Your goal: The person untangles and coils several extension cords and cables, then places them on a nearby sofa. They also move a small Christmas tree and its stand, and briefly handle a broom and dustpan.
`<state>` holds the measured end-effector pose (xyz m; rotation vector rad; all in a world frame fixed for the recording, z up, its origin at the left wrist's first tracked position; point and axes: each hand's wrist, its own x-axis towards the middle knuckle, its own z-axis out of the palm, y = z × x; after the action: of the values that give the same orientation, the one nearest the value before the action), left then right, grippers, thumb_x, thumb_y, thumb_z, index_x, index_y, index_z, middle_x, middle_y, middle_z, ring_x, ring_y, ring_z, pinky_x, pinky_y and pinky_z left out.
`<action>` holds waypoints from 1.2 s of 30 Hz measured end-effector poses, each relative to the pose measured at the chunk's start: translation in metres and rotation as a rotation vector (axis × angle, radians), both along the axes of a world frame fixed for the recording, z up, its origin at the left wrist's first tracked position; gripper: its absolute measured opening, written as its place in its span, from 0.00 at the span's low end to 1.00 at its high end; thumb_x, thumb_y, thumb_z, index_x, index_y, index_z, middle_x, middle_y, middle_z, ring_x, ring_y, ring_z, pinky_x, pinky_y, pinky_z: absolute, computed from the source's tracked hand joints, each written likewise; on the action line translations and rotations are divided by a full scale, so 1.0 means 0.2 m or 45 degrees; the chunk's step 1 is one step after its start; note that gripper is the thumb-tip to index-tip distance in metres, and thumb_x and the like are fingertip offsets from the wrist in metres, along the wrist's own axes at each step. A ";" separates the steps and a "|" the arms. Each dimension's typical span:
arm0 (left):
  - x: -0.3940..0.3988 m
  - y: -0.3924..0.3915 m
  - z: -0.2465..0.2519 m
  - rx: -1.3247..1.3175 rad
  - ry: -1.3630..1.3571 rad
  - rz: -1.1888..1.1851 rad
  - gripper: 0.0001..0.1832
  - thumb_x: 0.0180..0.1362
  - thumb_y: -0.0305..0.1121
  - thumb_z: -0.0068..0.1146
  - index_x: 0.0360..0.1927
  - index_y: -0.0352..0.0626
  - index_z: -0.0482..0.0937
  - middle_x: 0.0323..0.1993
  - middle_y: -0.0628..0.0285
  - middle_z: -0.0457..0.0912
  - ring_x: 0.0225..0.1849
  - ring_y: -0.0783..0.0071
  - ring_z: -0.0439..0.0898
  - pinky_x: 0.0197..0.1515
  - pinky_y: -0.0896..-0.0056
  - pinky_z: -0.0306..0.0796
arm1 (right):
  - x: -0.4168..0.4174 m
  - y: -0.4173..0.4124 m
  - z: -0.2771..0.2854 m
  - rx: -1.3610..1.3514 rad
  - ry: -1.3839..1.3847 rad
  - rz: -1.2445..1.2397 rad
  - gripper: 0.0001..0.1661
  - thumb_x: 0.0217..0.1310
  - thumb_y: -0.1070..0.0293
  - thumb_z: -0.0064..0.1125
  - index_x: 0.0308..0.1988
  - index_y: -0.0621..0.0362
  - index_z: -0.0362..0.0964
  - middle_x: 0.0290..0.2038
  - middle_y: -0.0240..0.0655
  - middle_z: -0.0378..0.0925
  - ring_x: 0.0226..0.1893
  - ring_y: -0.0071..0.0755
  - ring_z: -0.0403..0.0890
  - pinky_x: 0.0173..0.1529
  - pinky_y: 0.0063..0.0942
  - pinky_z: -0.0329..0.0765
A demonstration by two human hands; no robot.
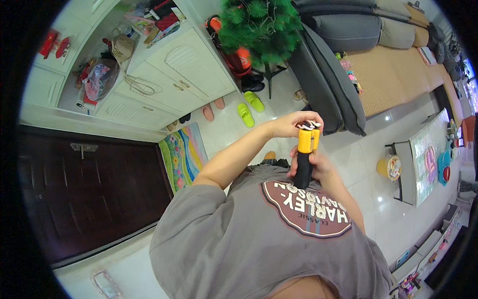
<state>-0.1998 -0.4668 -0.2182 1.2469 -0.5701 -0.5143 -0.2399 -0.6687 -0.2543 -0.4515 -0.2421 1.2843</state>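
Observation:
A compact yellow-and-black cylindrical object (307,144), which may be a folded umbrella, stands nearly upright in front of my chest. Its yellow part is at the far end, and the black part points towards my shirt. My right hand (320,162) grips the black section from behind, with some fingers hidden and slightly blurred. At the yellow end, my left hand (293,124) curls its thumb and fingers around a white looped cord (310,125). Part of the cord is bunched over the end.
A white cabinet (168,86) and dark door (93,194) are on the left. Green slippers (245,115) lie beyond my hands, near an artificial Christmas tree (261,30). A grey sofa (317,78) stands ahead right; a low table (422,160) and yellow bucket (389,167) are right.

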 end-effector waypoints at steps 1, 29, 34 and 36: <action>-0.01 0.02 -0.01 0.019 -0.011 0.077 0.19 0.52 0.21 0.61 0.49 0.43 0.75 0.48 0.68 0.78 0.49 0.81 0.75 0.53 0.76 0.69 | -0.02 -0.01 0.03 -0.073 -0.053 0.086 0.41 0.51 0.55 0.70 0.56 0.67 0.61 0.38 0.47 0.80 0.40 0.45 0.84 0.51 0.43 0.80; 0.27 0.03 0.08 0.110 0.071 0.238 0.09 0.63 0.34 0.60 0.43 0.44 0.85 0.34 0.69 0.84 0.35 0.83 0.78 0.39 0.77 0.72 | 0.31 -0.21 0.41 -1.342 -2.706 -1.132 0.27 0.40 0.70 0.74 0.39 0.56 0.65 0.30 0.43 0.78 0.31 0.51 0.82 0.34 0.42 0.77; -0.03 -0.21 -0.05 0.882 -0.525 0.474 0.14 0.68 0.41 0.51 0.47 0.42 0.79 0.24 0.65 0.79 0.26 0.66 0.79 0.30 0.63 0.73 | 0.38 -0.21 0.38 -1.878 -2.491 -1.089 0.28 0.46 0.68 0.72 0.41 0.58 0.60 0.28 0.45 0.78 0.30 0.54 0.82 0.32 0.43 0.78; -0.09 -0.24 0.01 1.380 -0.872 0.311 0.13 0.66 0.41 0.52 0.42 0.41 0.78 0.26 0.54 0.82 0.30 0.53 0.83 0.34 0.52 0.75 | 0.39 -0.19 0.29 -2.027 -2.562 -0.842 0.25 0.49 0.66 0.70 0.39 0.58 0.60 0.27 0.44 0.77 0.29 0.52 0.82 0.31 0.44 0.78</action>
<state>-0.2175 -0.5142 -0.2159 2.5399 -0.7104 -0.1411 -0.1623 -0.7069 -0.1971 -2.8018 -0.5792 -0.3803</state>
